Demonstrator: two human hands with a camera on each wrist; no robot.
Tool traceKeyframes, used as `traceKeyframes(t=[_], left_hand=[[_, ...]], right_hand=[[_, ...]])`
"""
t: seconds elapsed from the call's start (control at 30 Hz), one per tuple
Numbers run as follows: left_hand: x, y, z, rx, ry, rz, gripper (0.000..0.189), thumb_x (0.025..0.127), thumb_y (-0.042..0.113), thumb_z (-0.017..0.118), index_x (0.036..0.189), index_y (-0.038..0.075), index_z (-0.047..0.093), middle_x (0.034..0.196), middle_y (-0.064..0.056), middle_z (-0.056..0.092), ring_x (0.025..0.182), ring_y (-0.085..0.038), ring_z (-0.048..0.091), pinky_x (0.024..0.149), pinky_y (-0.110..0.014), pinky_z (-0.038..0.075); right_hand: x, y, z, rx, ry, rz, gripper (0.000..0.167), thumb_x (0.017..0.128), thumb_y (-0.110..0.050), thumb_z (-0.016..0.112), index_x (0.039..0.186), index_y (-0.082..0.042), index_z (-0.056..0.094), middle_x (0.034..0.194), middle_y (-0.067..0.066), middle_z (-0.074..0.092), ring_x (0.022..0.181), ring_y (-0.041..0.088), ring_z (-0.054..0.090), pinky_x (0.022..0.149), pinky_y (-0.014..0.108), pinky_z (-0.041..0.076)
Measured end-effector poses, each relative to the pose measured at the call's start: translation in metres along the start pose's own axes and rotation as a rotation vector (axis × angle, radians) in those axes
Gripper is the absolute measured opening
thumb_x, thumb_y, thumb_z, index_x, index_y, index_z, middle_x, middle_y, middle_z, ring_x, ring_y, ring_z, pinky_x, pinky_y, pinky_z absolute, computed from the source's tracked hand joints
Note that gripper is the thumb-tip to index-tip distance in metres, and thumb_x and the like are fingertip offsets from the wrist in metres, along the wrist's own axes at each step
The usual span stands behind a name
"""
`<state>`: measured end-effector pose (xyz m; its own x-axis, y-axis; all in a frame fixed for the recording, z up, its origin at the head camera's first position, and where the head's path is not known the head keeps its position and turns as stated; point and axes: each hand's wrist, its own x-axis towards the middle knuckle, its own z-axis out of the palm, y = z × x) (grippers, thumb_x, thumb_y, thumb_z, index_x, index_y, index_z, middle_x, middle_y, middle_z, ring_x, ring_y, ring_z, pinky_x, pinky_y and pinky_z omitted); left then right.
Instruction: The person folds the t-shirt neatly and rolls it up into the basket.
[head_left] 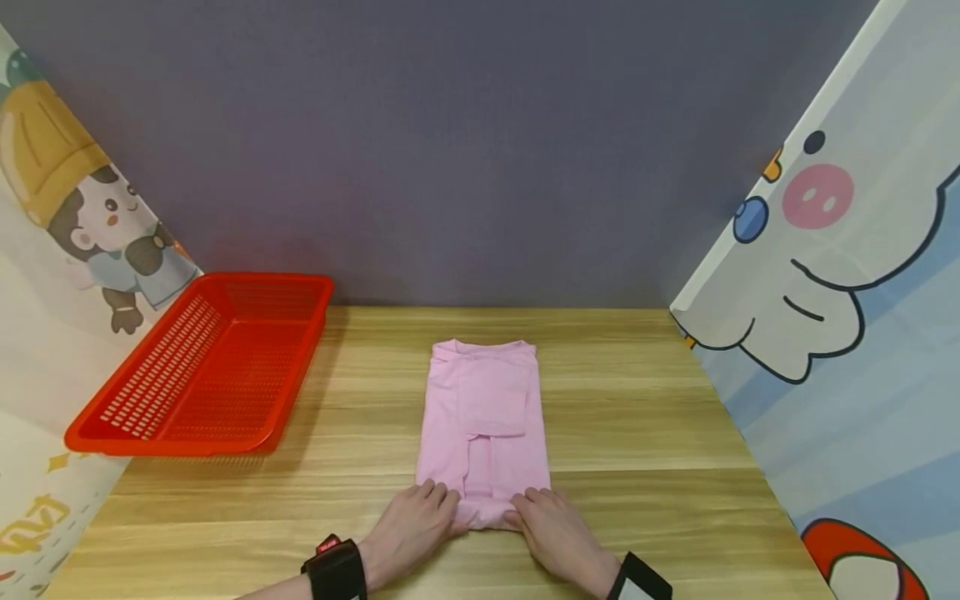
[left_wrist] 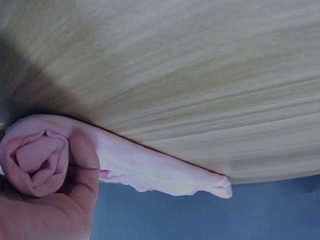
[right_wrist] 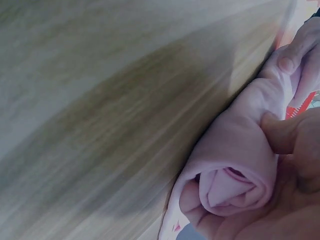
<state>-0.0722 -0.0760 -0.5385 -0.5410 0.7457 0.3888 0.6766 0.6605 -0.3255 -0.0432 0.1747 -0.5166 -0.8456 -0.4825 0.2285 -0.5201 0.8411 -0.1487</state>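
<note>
A pink folded garment [head_left: 480, 400] lies on the wooden table, its near end rolled up into a thick roll [left_wrist: 37, 155]. My left hand [head_left: 420, 521] grips the left end of that roll, fingers curled over its far side. At the right end, my right hand [head_left: 551, 529] holds the roll the same way. In the right wrist view the spiral end of the roll [right_wrist: 235, 192] shows between thumb and fingers. The flat part of the garment stretches away from both hands toward the back of the table.
A red plastic basket [head_left: 300, 392] with perforated sides stands at the left. Behind the wooden table [head_left: 637, 433] rises a grey panel [head_left: 480, 150]. Printed cartoon sheets flank the table on the left [head_left: 45, 333] and right [head_left: 885, 333].
</note>
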Motion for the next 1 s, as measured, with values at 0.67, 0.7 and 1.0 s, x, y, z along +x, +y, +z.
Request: traceKeyframes(t=[0.67,0.7,1.0], left_hand=[[0.012,-0.006,-0.002,-0.352,-0.176,-0.137,0.026,0.104,0.034,0.053,0.085,0.016,0.056,0.068,0.003,0.059,0.06,-0.015,0.055,0.045,-0.025,0.037],[0.012,-0.006,-0.002,-0.352,-0.173,-0.136,0.026,0.104,0.033,0.053,0.085,0.016,0.056,0.068,0.003,0.058,0.059,-0.015,0.055,0.044,-0.025,0.037],[0.01,-0.005,0.0,-0.343,-0.203,-0.147,0.027,0.105,0.035,0.05,0.087,0.017,0.057,0.069,0.004,0.058,0.06,-0.014,0.055,0.044,-0.024,0.034]], right_hand=[[-0.01,-0.002,0.007,-0.091,0.131,0.032,0.033,0.091,-0.034,0.069,0.12,-0.021,0.06,0.097,-0.007,0.055,0.092,0.012,0.052,0.076,0.035,0.046],[-0.01,-0.003,0.007,-0.103,0.13,0.044,0.032,0.091,-0.032,0.069,0.119,-0.021,0.06,0.097,-0.007,0.055,0.092,0.012,0.052,0.076,0.035,0.046],[-0.008,-0.007,0.009,-0.073,0.132,0.043,0.02,0.092,-0.02,0.068,0.111,-0.016,0.062,0.087,-0.004,0.049,0.082,0.013,0.048,0.067,0.027,0.043]])
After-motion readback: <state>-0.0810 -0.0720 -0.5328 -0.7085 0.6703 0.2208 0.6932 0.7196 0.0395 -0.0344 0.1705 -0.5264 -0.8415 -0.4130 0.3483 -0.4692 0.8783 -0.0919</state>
